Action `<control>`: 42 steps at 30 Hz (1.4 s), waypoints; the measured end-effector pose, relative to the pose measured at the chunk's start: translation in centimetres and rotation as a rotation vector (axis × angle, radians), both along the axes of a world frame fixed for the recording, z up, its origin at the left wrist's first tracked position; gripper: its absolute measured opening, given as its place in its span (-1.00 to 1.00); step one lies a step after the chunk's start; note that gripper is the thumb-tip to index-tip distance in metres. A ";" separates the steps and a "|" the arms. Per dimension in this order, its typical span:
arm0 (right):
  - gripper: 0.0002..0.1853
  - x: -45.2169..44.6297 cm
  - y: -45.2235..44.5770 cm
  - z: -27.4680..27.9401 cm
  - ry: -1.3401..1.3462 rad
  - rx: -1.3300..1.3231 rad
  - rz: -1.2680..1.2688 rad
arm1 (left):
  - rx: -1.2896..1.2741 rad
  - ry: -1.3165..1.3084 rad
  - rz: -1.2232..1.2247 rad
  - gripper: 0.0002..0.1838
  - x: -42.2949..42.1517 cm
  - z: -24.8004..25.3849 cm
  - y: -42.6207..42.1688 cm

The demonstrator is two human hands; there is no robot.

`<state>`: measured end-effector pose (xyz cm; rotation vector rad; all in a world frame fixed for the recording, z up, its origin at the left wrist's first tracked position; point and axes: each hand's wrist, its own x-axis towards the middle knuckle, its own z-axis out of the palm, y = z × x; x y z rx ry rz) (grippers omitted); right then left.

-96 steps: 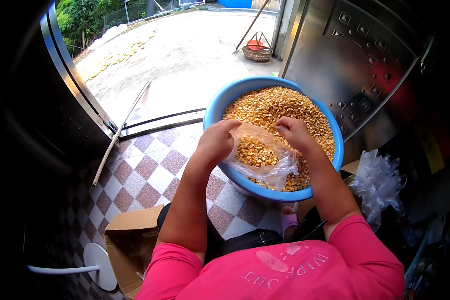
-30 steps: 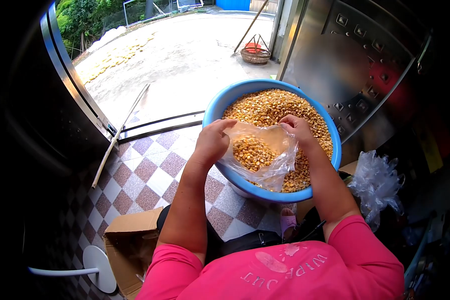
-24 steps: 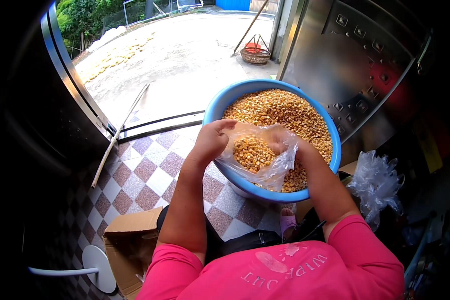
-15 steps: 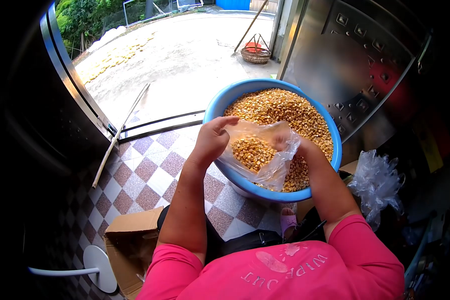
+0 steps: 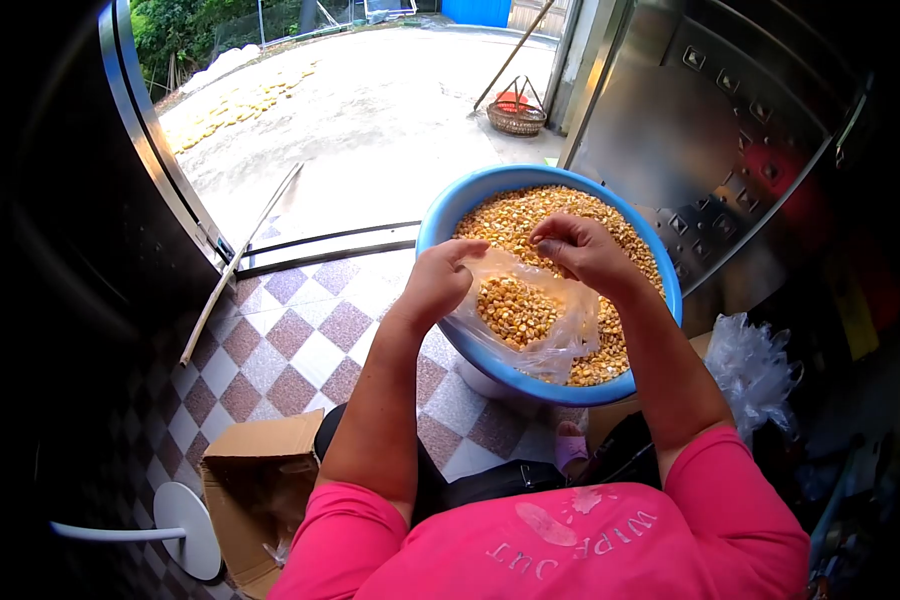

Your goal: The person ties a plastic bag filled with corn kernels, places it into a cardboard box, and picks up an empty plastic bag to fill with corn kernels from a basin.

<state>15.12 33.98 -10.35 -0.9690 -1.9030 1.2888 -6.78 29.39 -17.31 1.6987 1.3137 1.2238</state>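
Observation:
A clear plastic bag (image 5: pixel 570 335) lies tilted over the near side of a blue basin (image 5: pixel 432 222), with corn kernels (image 5: pixel 515 312) inside it. My left hand (image 5: pixel 440 283) is closed on the bag's left edge, its index finger pointing right along the opening. Beyond the bag, loose corn kernels (image 5: pixel 610 215) fill the basin. Over them, just above the bag's far edge, hovers my right hand (image 5: pixel 582 252). Its fingers are bent in toward the thumb, and anything between them is too small to make out.
An open cardboard box (image 5: pixel 260 440) stands on the tiled floor beside a white round base (image 5: pixel 185 530). A bunch of clear plastic bags (image 5: pixel 750 370) is at the right. A pole (image 5: pixel 240 260) leans across the doorway. Outside sits a wicker basket (image 5: pixel 516 118).
My right hand has come up out of the bag and moved above the loose corn at its far side. My left hand still holds the bag's edge.

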 end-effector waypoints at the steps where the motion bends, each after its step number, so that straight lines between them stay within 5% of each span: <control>1: -0.92 -0.7 -0.3 0.0 -0.128 0.020 0.071 | 0.004 0.009 -0.002 -0.51 -0.1 -0.1 0.1; 12: -0.72 -2.3 -2.3 -1.3 -0.552 -0.056 0.197 | -0.011 -0.016 -0.022 -0.50 -0.2 0.3 -0.5; 20: -0.66 0.5 -3.9 -0.3 -0.887 0.500 0.329 | -0.010 -0.014 -0.014 -0.48 0.1 0.2 -0.5; 28: -0.51 4.4 -4.7 -1.7 -0.705 0.849 -0.208 | 0.091 0.296 0.204 -0.65 0.2 0.3 -0.6; 30: -0.55 6.0 -3.5 -4.4 -0.651 0.803 -0.251 | 0.024 0.367 0.198 -0.71 0.2 1.1 -0.5; 32: -0.62 6.8 -3.0 -5.1 -0.489 -0.126 -0.083 | -0.043 0.438 0.194 -0.76 0.2 1.1 -0.4; 33: -0.78 7.0 -3.2 -4.4 -0.417 -0.309 -0.034 | 0.004 0.380 0.207 -0.79 0.2 0.8 -0.2; 42: -0.95 6.1 -1.4 -0.7 0.305 -0.320 -0.195 | 0.064 -0.249 0.136 -0.83 -0.1 1.0 0.5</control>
